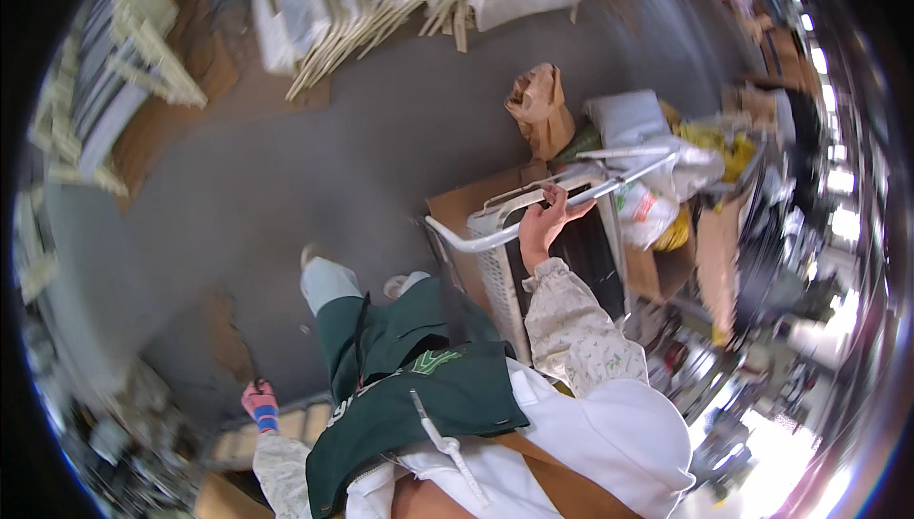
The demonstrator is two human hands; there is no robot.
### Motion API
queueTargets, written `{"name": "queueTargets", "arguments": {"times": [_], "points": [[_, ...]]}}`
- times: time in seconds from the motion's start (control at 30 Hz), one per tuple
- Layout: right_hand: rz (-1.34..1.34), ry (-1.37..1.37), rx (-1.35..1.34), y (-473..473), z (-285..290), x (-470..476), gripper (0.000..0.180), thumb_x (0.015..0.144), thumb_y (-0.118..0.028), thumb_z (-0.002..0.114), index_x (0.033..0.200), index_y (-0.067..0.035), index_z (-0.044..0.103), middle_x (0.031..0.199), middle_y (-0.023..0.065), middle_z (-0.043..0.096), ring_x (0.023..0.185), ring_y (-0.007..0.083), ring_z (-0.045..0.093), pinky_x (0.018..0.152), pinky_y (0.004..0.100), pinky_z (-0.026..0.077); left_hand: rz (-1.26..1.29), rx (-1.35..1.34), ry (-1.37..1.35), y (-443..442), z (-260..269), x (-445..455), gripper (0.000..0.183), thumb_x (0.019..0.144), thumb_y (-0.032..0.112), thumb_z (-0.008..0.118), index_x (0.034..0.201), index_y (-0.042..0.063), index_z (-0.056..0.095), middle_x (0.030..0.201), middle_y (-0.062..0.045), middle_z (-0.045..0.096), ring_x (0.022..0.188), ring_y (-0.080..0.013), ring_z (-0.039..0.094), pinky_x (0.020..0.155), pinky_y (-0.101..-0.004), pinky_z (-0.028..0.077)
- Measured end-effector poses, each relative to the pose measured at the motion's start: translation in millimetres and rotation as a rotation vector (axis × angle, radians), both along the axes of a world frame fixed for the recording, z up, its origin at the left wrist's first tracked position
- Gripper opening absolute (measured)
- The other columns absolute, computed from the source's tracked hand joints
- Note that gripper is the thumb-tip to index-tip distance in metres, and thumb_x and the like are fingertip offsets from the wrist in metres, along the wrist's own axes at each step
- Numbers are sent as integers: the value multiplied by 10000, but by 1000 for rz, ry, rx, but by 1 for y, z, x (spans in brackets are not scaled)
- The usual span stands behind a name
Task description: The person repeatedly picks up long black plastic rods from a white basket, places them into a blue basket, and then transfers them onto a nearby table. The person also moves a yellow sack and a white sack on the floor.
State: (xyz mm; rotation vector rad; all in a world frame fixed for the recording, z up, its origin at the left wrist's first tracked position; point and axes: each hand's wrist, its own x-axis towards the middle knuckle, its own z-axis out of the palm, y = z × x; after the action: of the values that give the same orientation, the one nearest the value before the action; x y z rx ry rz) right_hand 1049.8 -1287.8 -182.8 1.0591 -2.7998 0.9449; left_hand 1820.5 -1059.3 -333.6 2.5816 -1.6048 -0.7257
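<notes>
My right hand (544,222), bare, is hooked over the white metal tube handle (493,239), with one digit stretched along the tube. Below the tube stands a white plastic crate (493,283) with perforated sides and a dark interior. My left hand (260,402) hangs low at my side in a pink and blue glove. Blur and distance hide whether its fingers hold anything. A ragged brown piece (230,333), perhaps cardboard, appears just beyond the glove. A dark green apron (421,405) with printing covers my front.
A crumpled brown paper bag (543,112) stands on the grey floor (285,183) past the handle. White and yellow bags (646,212) crowd the right, by cardboard boxes (664,269). Stacked pale frames with white panels (357,5) line the far side, and more frames (143,55) stand left.
</notes>
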Motion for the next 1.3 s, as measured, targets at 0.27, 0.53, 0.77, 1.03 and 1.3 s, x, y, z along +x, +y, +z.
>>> {"name": "queueTargets", "arguments": {"times": [0.27, 0.53, 0.77, 1.03, 1.3], "points": [[-299, -148, -267, -14, 20, 10, 688, 673, 190, 402, 1321, -37, 356, 1505, 213, 69, 886, 239, 590, 674, 310, 509, -928, -184, -520, -538, -15, -148, 295, 794, 339, 580, 994, 133, 648, 925, -78, 641, 934, -273, 579, 885, -426, 415], [-506, -13, 202, -58, 60, 7, 762, 626, 175, 379, 1366, 16, 295, 1495, 243, 139, 1272, 397, 356, 1040, 480, 313, -1662, -218, 116, -709, -70, -658, 439, 752, 349, 624, 1062, 39, 611, 1080, -136, 621, 1083, -313, 525, 997, -425, 356], [-695, -192, -39, -160, -21, -76, 565, 786, -14, 514, 1325, 40, 355, 1422, 292, 284, 1270, 432, 342, 1039, 494, 254, -2023, -291, -256, -737, -165, -989, 719, 687, 415, 691, 1272, 59, 474, 1288, -128, 491, 1212, -308, 420, 1043, -449, 297], [-1160, -1057, -468, -265, -394, -245, 677, 750, -122, 672, 1328, 47, 361, 1241, 200, 520, 1114, 295, 545, 940, 335, 428, -2203, -246, -576, -745, -336, -1245, 983, 609, 450, 766, 1400, 93, 304, 1405, -117, 380, 1288, -312, 358, 1065, -495, 258], [-1536, -891, -613, -354, -530, -377, 835, 702, -214, 762, 1347, 42, 297, 1308, 257, 433, 1197, 380, 437, 1002, 433, 353, -2332, -508, -47, -748, -490, -1342, 1016, 527, 442, 821, 1382, 136, 366, 1344, -116, 466, 1196, -306, 478, 991, -465, 364]]}}
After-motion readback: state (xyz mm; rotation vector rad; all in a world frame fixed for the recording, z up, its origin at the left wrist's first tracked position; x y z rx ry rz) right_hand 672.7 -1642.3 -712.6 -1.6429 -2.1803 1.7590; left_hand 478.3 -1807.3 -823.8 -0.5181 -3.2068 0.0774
